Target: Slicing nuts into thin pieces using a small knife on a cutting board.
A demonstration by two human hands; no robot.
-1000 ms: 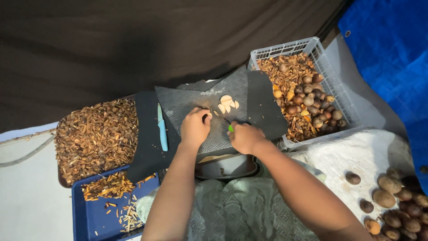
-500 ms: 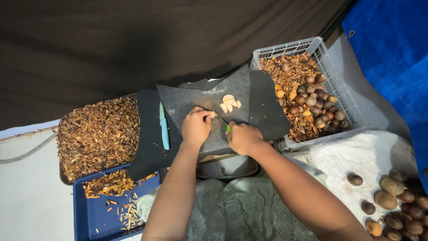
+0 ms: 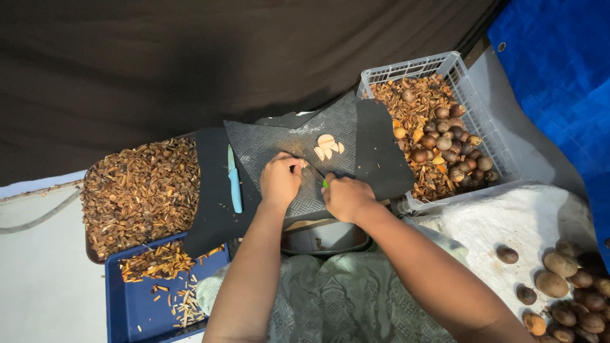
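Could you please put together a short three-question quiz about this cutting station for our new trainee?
1. True or false: the blue knife lies on the dark mat, apart from both hands.
2. Which holds the green-handled tool: the left hand or the right hand?
3. Where do the pale slices lie? A) in the white crate B) on the mat C) in the blue tray

Key: 1 true; 2 right hand; 3 B.
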